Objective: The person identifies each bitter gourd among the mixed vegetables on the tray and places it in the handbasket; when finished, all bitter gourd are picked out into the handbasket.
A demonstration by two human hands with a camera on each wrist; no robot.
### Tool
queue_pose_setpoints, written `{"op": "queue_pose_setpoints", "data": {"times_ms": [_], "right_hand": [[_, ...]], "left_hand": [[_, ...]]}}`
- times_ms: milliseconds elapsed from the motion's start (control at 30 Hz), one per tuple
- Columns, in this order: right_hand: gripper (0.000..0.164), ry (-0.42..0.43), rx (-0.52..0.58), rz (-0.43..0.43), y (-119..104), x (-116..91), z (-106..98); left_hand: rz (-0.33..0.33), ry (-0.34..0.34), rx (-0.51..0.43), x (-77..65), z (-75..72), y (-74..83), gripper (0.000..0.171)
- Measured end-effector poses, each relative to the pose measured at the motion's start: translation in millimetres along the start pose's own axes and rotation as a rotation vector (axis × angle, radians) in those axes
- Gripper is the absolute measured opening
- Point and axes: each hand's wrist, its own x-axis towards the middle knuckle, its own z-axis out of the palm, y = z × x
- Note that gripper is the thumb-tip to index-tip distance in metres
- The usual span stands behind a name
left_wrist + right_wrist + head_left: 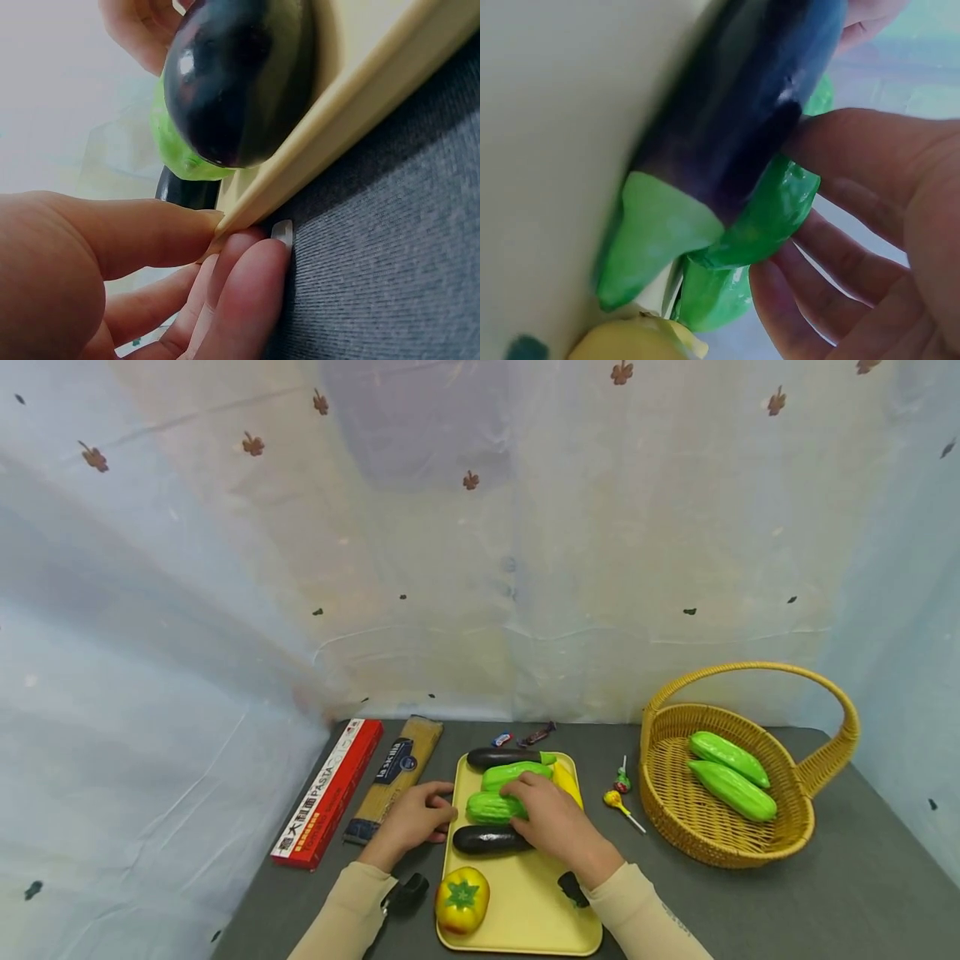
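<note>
A pale yellow tray (525,910) lies lengthwise in front of me. My left hand (415,818) pinches its left rim, thumb above and fingers below, as the left wrist view shows. My right hand (558,818) reaches over the tray and holds a bumpy green bitter melon (487,807), its thumb against the neighbouring dark eggplant (742,112). That eggplant lies on the near side of the bitter melon. Beyond are a smooth green vegetable (517,772), another eggplant (506,757) and a yellow fruit (567,783), partly hidden. A yellow persimmon (462,900) sits at the near left.
To the right stands a wicker basket (660,827) with a tall handle and two green vegetables (731,789) inside. Two lollipops (618,793) lie between basket and tray. Wrapped candies (536,735) are behind the tray. Left are a red pasta box (330,793) and a spaghetti pack (397,772).
</note>
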Motion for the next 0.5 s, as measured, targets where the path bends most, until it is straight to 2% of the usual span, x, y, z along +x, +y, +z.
{"op": "queue_pose_setpoints", "data": {"times_ms": [200,500], "right_hand": [[0.038,-0.008,0.020,0.012,-0.3,-0.5,-7.2],[0.040,-0.019,0.072,0.034,-9.6,-4.6,-29.8]], "left_hand": [[-0.013,-0.004,-0.006,0.1,0.1,1.5,0.052],[-0.015,0.001,0.006,-0.9,1.1,2.5,0.052]]}}
